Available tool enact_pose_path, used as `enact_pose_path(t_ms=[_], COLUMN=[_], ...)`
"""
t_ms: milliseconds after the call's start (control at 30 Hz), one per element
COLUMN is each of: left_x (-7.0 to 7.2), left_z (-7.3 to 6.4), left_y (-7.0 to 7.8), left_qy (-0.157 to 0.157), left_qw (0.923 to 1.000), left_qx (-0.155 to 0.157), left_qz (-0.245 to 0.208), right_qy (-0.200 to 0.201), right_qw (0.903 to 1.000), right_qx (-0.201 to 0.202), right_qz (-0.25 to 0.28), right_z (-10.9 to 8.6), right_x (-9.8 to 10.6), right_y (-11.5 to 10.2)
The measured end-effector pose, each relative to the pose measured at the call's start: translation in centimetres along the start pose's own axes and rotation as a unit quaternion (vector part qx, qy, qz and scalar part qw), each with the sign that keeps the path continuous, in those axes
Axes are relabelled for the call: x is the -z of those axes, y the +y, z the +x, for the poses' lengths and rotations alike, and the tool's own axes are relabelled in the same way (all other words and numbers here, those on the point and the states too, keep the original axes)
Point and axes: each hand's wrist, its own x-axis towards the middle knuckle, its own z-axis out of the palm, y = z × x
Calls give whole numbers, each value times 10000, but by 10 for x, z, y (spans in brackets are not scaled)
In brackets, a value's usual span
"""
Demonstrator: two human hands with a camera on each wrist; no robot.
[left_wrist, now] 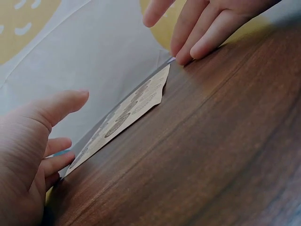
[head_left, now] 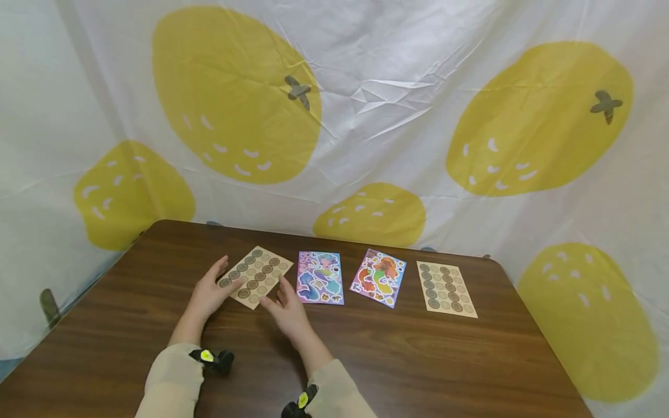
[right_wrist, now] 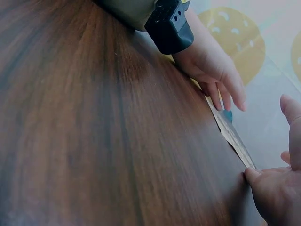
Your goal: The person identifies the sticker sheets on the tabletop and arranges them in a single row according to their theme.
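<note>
A tan sheet [head_left: 265, 276] with rows of dark and light round prints lies slanted on the left part of the table. My left hand [head_left: 209, 295] is at its left edge, thumb extended over the sheet and fingers spread along the far side. On the opposite side is my right hand [head_left: 289, 314], its fingers loosely bent beside the right edge. In the left wrist view the sheet [left_wrist: 127, 113] lies between both hands, with a slightly wavy edge. The right wrist view shows the sheet [right_wrist: 229, 133] nearly edge-on, close to the right thumb.
Right of the hands lie a blue-purple mermaid sticker sheet [head_left: 312, 297], another mermaid sticker sheet [head_left: 385, 273] with red and green figures, and a second tan sheet [head_left: 447, 288] with round prints. A white curtain [head_left: 376, 145] with yellow fruit hangs behind the brown table [head_left: 397, 360].
</note>
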Motion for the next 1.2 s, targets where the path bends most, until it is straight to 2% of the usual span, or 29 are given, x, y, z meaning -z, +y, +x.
enact_pose_path(t_ms=[267,667,1200], left_x=[-1,-7,-10], left_z=[-2,-5,-7], left_y=[1,7,8], left_qy=[-126,-104,-46], left_qw=[9998,9988,9980], left_qx=[63,96,106], left_qz=[-164,-458,-618], right_qy=[-144,-335,-330], right_qw=[9997,9986,9968], right_qx=[-58,-218,-358], right_qz=[163,352,641], right_z=[2,3,4], right_x=[-3,-4,-2], right_y=[-2,-6,-6])
